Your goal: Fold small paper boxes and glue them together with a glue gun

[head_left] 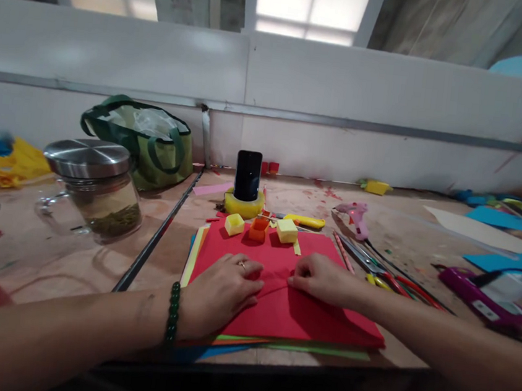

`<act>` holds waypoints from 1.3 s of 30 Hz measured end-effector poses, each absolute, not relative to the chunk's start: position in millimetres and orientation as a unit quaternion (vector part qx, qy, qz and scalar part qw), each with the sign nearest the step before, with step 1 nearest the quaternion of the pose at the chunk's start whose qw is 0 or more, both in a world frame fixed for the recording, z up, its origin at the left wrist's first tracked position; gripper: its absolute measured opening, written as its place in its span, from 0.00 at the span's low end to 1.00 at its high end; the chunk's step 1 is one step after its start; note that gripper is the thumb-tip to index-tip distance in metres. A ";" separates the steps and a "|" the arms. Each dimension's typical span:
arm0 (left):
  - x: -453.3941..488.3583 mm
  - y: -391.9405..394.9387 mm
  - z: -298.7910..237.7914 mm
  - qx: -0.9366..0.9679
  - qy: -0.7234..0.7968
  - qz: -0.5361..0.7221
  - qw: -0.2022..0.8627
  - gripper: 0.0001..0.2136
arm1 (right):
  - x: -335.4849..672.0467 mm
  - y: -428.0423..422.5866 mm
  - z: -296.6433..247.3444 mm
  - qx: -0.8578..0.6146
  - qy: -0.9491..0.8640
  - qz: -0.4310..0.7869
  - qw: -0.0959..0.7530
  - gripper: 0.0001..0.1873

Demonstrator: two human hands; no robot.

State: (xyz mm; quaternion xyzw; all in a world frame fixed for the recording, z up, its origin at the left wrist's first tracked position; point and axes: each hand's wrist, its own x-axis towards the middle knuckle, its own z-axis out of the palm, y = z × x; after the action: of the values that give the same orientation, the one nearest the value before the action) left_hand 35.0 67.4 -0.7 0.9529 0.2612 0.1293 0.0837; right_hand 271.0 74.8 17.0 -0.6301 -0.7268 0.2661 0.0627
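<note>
The left hand lies open on the red paper, top of a pile on the table. The right hand, apart from it, has bunched fingers — I can't tell if they pinch anything. Pressing flat should stop slipping. I count two yellow boxes, one orange box, one phone.

2 bright windows glow above a white partition crossed by a grey rail.

No legible text, labels, brands, numbers or signs visible.
</note>
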 end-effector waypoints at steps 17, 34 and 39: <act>18.5 57.5 -3.1 0.916 0.298 0.149 0.224 0.17 | 279.4 86.5 16.1 -0.622 -0.666 0.411 0.026 0.10; 20.4 49.4 5.0 0.957 0.252 0.084 0.115 0.16 | 237.0 83.5 29.6 -0.601 -0.699 0.385 -0.041 0.15; 22.3 46.2 4.5 0.961 0.255 0.074 0.075 0.17 | 259.5 84.7 30.1 -0.632 -0.673 0.382 -0.044 0.16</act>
State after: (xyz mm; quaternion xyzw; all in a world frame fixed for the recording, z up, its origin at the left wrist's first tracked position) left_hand 22.3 46.2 4.5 0.9611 0.2554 0.0741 0.0749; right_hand 259.5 84.7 30.1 -0.6317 -0.6734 0.3816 -0.0441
